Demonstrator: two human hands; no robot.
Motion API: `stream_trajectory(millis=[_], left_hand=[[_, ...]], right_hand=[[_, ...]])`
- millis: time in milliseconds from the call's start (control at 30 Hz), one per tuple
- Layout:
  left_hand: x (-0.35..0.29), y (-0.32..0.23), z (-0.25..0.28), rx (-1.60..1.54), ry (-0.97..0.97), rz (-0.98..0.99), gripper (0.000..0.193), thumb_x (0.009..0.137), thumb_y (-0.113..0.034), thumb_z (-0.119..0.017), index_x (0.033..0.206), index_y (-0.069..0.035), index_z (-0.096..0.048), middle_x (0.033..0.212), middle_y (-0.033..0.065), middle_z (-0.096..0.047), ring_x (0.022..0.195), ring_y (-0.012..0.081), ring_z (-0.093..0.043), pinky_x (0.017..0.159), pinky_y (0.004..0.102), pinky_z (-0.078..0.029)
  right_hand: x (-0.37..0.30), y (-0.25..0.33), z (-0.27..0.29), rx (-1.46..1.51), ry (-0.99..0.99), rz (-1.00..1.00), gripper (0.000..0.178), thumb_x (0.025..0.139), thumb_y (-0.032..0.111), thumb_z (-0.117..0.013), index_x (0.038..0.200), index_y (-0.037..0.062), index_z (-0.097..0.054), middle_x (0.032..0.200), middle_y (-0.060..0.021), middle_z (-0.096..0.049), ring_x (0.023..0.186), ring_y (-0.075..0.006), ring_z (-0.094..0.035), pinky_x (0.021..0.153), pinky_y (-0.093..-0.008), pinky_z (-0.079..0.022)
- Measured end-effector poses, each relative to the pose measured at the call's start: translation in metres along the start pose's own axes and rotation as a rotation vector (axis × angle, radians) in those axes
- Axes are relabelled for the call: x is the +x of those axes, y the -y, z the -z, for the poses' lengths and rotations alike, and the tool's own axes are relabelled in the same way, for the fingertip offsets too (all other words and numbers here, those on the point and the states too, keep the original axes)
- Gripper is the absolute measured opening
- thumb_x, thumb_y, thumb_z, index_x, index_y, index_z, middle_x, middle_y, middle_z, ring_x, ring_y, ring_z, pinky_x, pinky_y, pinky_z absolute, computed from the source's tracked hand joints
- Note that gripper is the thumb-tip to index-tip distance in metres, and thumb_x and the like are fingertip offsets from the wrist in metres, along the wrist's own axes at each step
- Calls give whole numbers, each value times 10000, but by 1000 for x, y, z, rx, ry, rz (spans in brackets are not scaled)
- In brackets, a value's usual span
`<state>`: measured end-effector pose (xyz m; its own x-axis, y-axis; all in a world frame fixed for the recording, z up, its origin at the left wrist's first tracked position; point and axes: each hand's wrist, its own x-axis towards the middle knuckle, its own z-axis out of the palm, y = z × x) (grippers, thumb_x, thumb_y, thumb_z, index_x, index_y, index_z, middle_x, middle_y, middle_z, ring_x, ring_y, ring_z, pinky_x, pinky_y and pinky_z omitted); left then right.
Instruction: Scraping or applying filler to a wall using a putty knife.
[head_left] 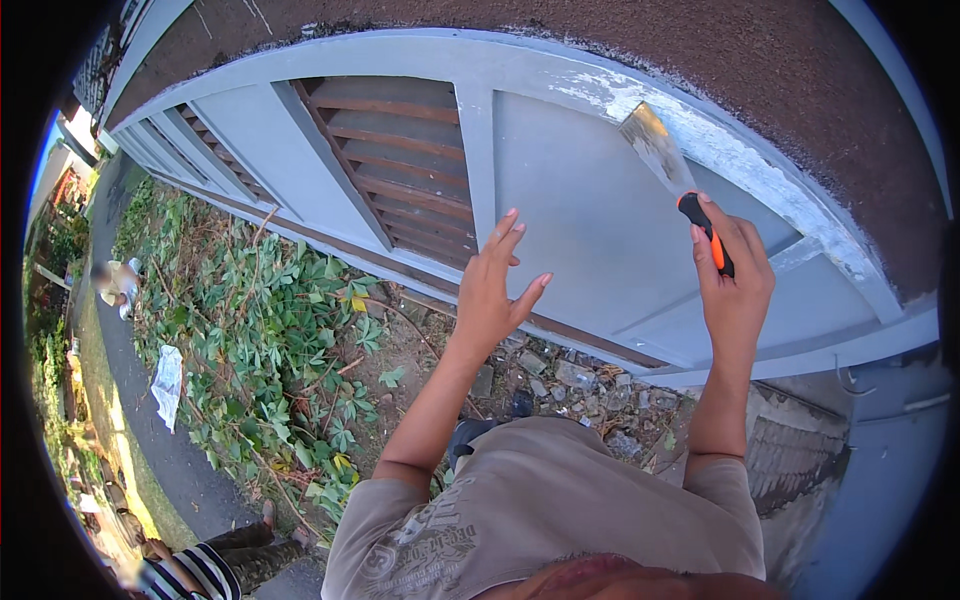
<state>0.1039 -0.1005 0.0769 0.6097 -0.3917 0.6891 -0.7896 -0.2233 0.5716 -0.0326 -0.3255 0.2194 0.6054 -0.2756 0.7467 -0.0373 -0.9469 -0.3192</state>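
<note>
This is an outdoor spot right beside a building, where a narrow yard runs along its outer face. Toward 1 o'clock spreads a pale blue-grey panelled wall point(570, 190), its frame streaked white, and at 11 o'clock it holds a louvred opening point(400, 150) with brown slats; rough brown masonry point(790, 110) borders it at 2 o'clock. Bare earth with broken rubble point(575, 375) lies at 4 o'clock, and leafy cuttings or plants point(270, 350) cover the ground near 9 o'clock. Beyond them, toward 8 o'clock, bends a dark path point(190, 470) with sunlit ground alongside and 2 other people near it.
</note>
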Motion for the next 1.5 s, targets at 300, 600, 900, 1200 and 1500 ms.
stream_trajectory(millis=[300,600,900,1200,1500], left_hand=[[106,-56,-30,28,115,-388,989,851,-285,-777,1596,0,-192,1642,226,-269,850,315,-665,702,357,-527],[114,-55,-57,-42,165,-299,1049,857,-283,-773,1611,10,-106,1645,246,-240,950,392,-687,688,363,-547],[116,-54,-58,-57,194,-227,1119,835,-247,-792,1598,41,-26,1635,263,-245,1120,428,-658,709,375,-579],[117,-48,-59,-60,180,-219,1126,840,-261,-788,1586,67,-12,1617,259,-293,1166,380,-656,632,323,-587],[118,-66,-42,-26,267,-150,1120,843,-317,-784,1581,90,-46,1605,264,-318,1077,341,-703,529,302,-543]], right_hand=[[7,7,2,-53,8,22,343,894,153,-761,1232,213,-735,939,-46,-674,693,-181,-659,593,-335,-525],[8,-3,3,-30,24,18,396,860,51,-776,1241,148,-733,925,-82,-673,723,-176,-647,633,-301,-516],[9,4,-11,-90,-20,31,422,833,104,-810,1234,215,-739,870,-22,-623,600,-148,-615,495,-326,-488],[6,13,-12,-97,-11,14,425,836,90,-810,1242,192,-736,869,-27,-610,591,-133,-605,478,-332,-485],[0,9,-24,-99,-48,-6,436,822,80,-817,1238,186,-737,878,-32,-621,619,-145,-620,478,-332,-489]])
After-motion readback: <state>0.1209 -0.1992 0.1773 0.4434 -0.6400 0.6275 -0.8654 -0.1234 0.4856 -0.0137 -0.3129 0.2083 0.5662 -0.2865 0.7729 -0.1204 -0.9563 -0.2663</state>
